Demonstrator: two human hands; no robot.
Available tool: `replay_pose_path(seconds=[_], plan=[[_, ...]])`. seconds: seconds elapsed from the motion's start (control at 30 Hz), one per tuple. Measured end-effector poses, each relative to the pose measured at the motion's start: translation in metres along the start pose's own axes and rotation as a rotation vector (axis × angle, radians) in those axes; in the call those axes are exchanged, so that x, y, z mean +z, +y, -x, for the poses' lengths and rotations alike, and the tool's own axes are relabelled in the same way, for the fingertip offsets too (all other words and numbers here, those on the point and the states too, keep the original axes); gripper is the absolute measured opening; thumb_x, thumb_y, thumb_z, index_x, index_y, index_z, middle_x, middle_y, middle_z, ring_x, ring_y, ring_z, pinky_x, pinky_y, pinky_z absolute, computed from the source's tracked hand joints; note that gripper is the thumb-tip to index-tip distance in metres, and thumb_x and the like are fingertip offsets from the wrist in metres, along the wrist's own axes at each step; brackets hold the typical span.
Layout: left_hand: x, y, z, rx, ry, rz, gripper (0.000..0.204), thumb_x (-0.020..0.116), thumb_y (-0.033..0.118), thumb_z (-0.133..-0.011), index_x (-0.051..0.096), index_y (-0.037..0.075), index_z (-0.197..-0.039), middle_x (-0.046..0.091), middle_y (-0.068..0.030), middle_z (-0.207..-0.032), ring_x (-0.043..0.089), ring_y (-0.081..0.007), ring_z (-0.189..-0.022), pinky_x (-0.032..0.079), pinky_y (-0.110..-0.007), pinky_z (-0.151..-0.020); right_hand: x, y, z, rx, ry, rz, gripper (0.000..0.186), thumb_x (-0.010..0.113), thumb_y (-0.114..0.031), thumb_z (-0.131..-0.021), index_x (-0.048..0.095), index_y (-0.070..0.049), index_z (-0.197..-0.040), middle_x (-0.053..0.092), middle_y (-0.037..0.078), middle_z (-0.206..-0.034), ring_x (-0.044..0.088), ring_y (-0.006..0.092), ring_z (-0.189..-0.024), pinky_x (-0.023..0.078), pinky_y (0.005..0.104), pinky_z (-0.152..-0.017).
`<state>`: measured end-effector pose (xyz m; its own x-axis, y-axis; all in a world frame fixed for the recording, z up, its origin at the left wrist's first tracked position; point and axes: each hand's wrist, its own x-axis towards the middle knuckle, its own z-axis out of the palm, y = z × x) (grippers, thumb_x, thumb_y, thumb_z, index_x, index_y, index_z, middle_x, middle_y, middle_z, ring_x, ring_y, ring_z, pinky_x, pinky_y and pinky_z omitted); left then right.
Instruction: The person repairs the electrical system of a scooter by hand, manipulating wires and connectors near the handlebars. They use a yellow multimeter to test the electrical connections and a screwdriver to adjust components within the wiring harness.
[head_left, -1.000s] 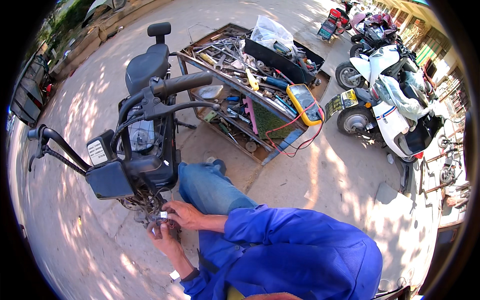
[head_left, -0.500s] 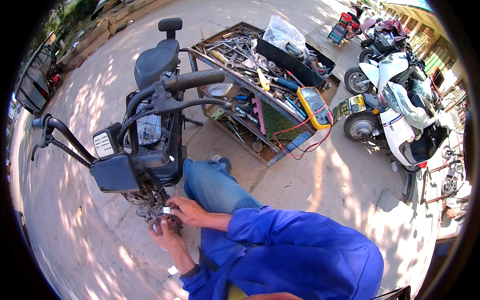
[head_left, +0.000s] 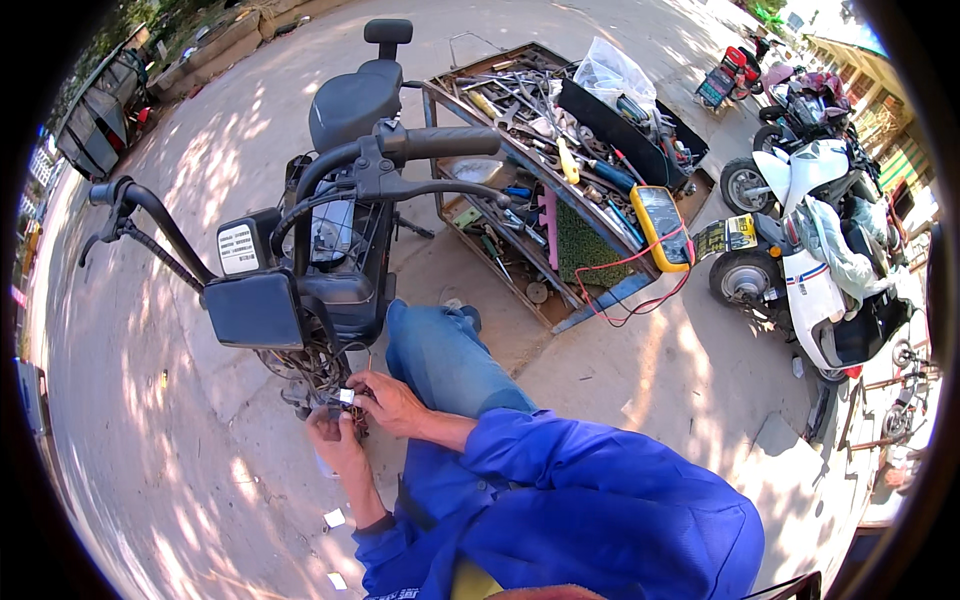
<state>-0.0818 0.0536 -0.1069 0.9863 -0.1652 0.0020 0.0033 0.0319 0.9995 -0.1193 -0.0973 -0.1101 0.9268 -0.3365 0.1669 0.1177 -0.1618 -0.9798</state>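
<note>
Standing just beyond the fingers (head_left: 369, 382) is a black bike (head_left: 340, 288), with a tool cart (head_left: 573, 319) farther off to their right. Tangled wires (head_left: 325, 374) hang just above the fingers. The left hand (head_left: 340, 448) curls, its hold unclear, just below the right hand (head_left: 393, 407), whose thumb and finger, nearly closed, pinch a small white plug (head_left: 346, 396).

On the metal cart (head_left: 578, 318) there were many hand tools (head_left: 505, 110), a black tray (head_left: 600, 113) and a yellow meter (head_left: 664, 228).
</note>
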Motion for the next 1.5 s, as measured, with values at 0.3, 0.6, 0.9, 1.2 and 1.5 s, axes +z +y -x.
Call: replay_pose_path(seconds=[0.3,0.6,0.9,1.2,1.5], plan=[[0.015,0.016,0.010,0.013,0.039,-0.261,0.032,0.062,-0.003,-0.094,0.055,0.001,-0.125,0.067,-0.0134,-0.104,0.069,-0.0207,-0.097,0.056,-0.036,-0.087,0.003,0.010,0.004,0.134,-0.003,-0.132,0.030,0.063,-0.005,-0.102,0.057,0.001,-0.130,0.067,0.008,-0.108,0.064,0.0139,-0.091,0.055,0.0277,-0.081],[0.009,0.016,0.022,0.060,0.074,-0.184,0.041,0.066,-0.001,-0.090,0.056,0.001,-0.129,0.070,-0.0150,-0.102,0.069,-0.0249,-0.096,0.056,-0.040,-0.087,0.003,0.005,0.006,0.119,-0.098,-0.051,0.032,0.061,-0.008,-0.104,0.059,0.004,-0.134,0.067,0.011,-0.114,0.064,0.0169,-0.098,0.055,0.0309,-0.088],[0.011,0.018,0.018,-0.004,0.017,-0.089,0.034,0.067,-0.001,-0.094,0.060,-0.001,-0.127,0.072,-0.0126,-0.102,0.069,-0.0190,-0.094,0.057,-0.036,-0.086,0.000,0.011,0.005,0.110,-0.084,-0.030,0.029,0.064,-0.007,-0.102,0.063,0.004,-0.129,0.069,0.009,-0.111,0.065,0.0154,-0.094,0.055,0.0287,-0.083],[0.009,0.019,0.014,-0.050,-0.016,-0.106,0.027,0.066,0.000,-0.096,0.062,-0.002,-0.122,0.073,-0.0115,-0.104,0.070,-0.0177,-0.094,0.057,-0.034,-0.086,0.002,0.011,0.004,0.132,-0.071,-0.004,0.026,0.064,-0.004,-0.101,0.065,0.003,-0.126,0.068,0.005,-0.099,0.063,0.0092,-0.083,0.055,0.0250,-0.077],[0.010,0.023,0.015,-0.030,-0.002,-0.155,0.031,0.068,0.001,-0.095,0.062,-0.001,-0.125,0.073,-0.0112,-0.104,0.070,-0.0176,-0.093,0.057,-0.034,-0.084,0.001,0.010,0.003,0.107,-0.047,-0.029,0.024,0.067,-0.003,-0.098,0.068,0.002,-0.121,0.070,0.006,-0.101,0.066,0.0117,-0.084,0.055,0.0270,-0.077]])
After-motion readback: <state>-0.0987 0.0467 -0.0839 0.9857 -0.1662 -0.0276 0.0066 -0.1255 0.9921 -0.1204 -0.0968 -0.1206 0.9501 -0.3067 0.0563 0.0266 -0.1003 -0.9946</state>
